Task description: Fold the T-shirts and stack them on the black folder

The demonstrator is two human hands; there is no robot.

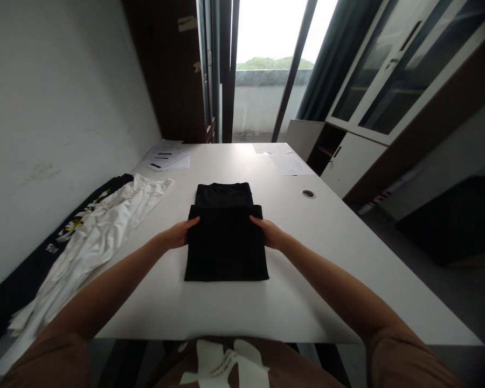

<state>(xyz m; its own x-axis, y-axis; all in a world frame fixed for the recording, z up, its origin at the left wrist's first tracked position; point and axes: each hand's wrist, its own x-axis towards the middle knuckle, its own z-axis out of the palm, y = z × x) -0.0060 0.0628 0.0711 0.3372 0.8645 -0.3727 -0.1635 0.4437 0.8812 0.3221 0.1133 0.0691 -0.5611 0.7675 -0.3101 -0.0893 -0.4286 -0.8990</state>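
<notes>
The folded black garment [226,248] is of cloth, matt and smooth. The white garment [117,221] is cloth too, but with a wrinkled surface and a soft shine. The bench [299,253] has a smooth, slightly glossy top. The sheets [170,157] seem paper, the cabinet panes [412,81] look like glass, and the wall [56,97] is matt

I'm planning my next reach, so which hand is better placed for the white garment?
Likely the left hand, nearer the white garment than the right hand; both grip the folded black garment.
</notes>
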